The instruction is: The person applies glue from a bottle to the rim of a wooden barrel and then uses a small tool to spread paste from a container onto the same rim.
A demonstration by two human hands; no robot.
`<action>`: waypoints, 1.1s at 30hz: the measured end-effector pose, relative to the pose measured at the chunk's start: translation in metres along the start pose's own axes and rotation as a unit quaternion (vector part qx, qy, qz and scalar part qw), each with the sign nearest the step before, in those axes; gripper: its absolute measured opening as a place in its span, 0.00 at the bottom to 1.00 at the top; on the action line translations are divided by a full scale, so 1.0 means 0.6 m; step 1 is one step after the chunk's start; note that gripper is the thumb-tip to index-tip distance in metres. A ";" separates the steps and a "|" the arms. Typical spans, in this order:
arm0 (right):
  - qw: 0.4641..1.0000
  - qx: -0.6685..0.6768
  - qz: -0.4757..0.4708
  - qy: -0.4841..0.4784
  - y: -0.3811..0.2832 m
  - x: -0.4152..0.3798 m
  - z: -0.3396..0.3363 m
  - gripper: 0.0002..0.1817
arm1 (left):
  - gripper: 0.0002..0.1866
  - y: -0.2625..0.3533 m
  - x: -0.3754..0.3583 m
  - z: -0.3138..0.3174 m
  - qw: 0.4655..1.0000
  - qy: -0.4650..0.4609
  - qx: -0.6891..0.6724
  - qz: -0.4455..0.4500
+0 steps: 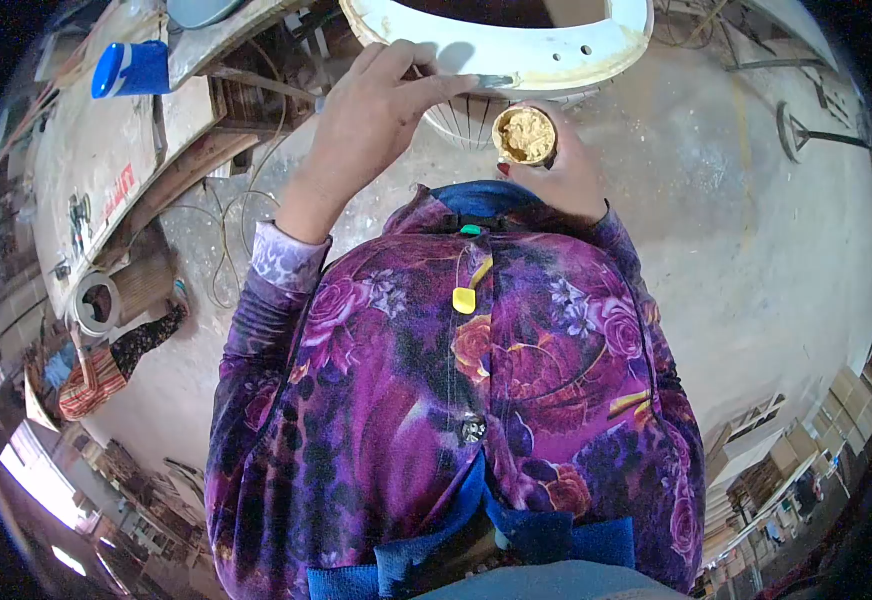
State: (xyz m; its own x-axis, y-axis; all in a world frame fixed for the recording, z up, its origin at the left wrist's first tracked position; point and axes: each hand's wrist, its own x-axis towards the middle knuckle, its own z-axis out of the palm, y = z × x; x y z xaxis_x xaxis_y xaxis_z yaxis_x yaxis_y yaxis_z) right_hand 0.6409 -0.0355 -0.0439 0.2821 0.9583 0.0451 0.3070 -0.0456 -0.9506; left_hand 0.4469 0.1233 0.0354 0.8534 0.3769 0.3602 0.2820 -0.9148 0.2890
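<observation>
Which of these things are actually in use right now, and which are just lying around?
In use:
- left hand holding a thin metal blade
- right hand holding a small round tub of tan paste
- white curved wooden frame

Lying about:
- blue plastic container
- roll of tape
- loose cables

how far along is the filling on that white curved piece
Hard to say what is finished: the white curved piece shows tan smears along its edge. In hand: the left hand presses a small blade to the edge, and the right hand holds a cup of tan filler, nearly full. The remaining rim is out of view.
</observation>
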 end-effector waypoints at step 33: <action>0.998 0.056 -0.008 -0.005 0.061 -0.009 -0.003 0.41 | 0.15 0.007 -0.012 -0.014 0.970 -0.062 -0.198 -0.130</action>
State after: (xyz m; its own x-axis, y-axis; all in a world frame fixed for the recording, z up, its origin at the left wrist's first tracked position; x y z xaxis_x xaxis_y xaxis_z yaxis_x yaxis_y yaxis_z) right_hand 0.6520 -0.0426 -0.0782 0.2684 0.9615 0.0586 0.2080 0.0016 -0.9781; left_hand 0.4386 0.1179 0.0416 0.8292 0.5443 0.1274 0.3247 -0.6544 0.6829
